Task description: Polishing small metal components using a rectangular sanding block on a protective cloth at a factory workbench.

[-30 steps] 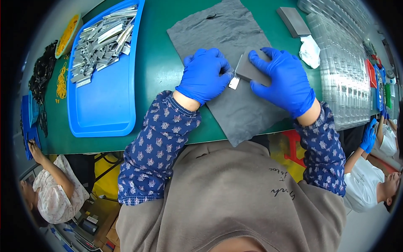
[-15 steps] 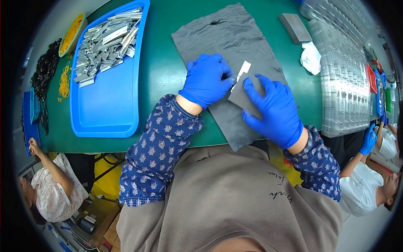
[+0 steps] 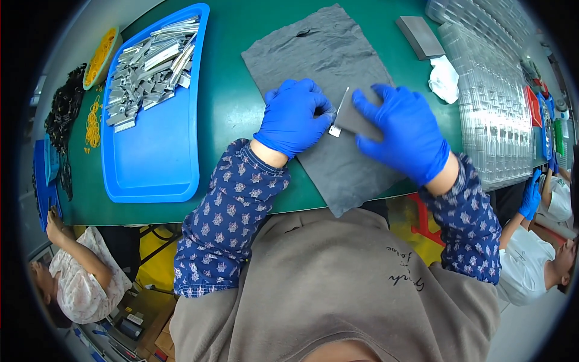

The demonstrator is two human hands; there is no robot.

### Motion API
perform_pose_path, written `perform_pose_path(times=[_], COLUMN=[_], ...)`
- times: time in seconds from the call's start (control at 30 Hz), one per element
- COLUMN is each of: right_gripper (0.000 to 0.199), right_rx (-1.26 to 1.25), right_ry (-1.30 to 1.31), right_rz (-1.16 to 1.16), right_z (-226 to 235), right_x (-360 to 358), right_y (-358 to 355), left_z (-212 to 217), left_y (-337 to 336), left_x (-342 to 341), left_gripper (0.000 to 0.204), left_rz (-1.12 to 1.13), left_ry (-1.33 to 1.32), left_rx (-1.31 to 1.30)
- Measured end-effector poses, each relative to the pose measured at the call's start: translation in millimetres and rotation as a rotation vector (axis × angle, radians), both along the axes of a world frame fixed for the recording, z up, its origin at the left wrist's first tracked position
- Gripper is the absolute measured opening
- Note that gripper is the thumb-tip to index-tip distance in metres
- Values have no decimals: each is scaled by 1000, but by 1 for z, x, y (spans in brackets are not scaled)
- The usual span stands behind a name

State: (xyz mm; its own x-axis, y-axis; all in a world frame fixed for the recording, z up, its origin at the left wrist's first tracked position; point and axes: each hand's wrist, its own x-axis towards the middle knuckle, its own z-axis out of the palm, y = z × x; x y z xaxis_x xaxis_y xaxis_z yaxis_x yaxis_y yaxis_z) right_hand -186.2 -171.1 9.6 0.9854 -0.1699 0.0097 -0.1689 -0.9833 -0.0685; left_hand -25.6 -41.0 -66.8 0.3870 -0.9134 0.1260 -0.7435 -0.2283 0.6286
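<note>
My left hand [image 3: 295,117], in a blue glove, is closed with its thumb and fingers pinched on a small silvery metal strip [image 3: 335,131]. The strip's upper part looks thin and edge-on; its lower end shows small dark holes. Held in my right hand [image 3: 410,134], also blue-gloved, is a flat grey block [image 3: 357,122], like a sanding sponge. Its edge lies right beside the strip; whether they touch I cannot tell. Both hands are over a wrinkled dark grey sheet [image 3: 344,181] on the green table.
A blue tray [image 3: 151,175] on the left holds a pile of metal strips [image 3: 151,66]. Beyond it lie yellow rubber bands [image 3: 93,123] and a basket [image 3: 101,57]. Another grey block [image 3: 420,37], a crumpled white cloth [image 3: 444,80] and stacked clear plastic trays [image 3: 491,114] stand right. Co-workers sit on both sides.
The metal strip has turned, from its flat face showing to nearly edge-on. My right hand and the grey block have shifted up and to the right; my left hand has barely moved.
</note>
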Motion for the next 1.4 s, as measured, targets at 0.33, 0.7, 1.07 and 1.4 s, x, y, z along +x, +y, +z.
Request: perform_pose_path(times=[0.33,0.7,1.07,1.4], right_gripper=[58,57,53,54], right_rx=[-8,17,256,452], right_ry=[-2,-21,-568,-732], right_rz=[20,5,-297,-282], right_z=[0,0,-44,-61], right_x=[0,2,2,3], right_y=[-1,-1,-79,-78], left_z=[8,9,4,15], left_y=[2,1,3,2], left_x=[-1,1,-3,-18], left_gripper=[15,15,13,22], left_rz=[-13,-15,-11,23], left_ry=[-12,-25,2,-181], left_rx=[38,30,-18,-91])
